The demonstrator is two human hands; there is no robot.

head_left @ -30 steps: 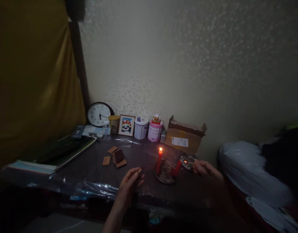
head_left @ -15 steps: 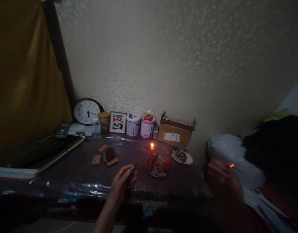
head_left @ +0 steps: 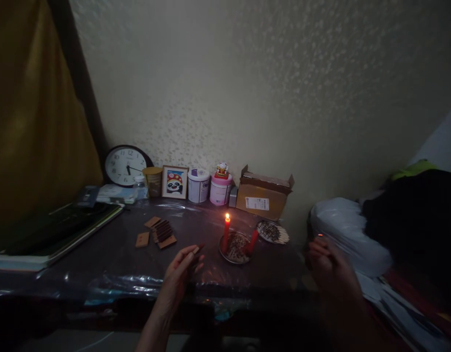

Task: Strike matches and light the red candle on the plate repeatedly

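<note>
My left hand (head_left: 181, 266) is closed in a pinch on a small match striker strip (head_left: 197, 250), pale at one end and dark at the other, held over the front of the table. Away to the right, my right hand (head_left: 326, 259) is closed on a thin match whose tip (head_left: 320, 235) glows orange; shadow and blur hide most of its stick. Between my hands a lit red candle (head_left: 226, 237) stands upright on a round metal plate (head_left: 236, 262) covered in dark bits. A second red candle (head_left: 252, 242), unlit, leans at the plate's right side.
Brown striker pieces (head_left: 163, 231) lie left. A plate of matches (head_left: 272, 231) sits right, before a cardboard box (head_left: 261, 199). Along the wall stand a clock (head_left: 125, 165), a framed panda picture (head_left: 174, 182) and tins (head_left: 198, 186). A white plastic bag (head_left: 339, 220) is far right.
The flame on the match in my right hand has shrunk to a small ember, and that hand has moved left. My left hand still holds the strip; the view has shifted slightly.
</note>
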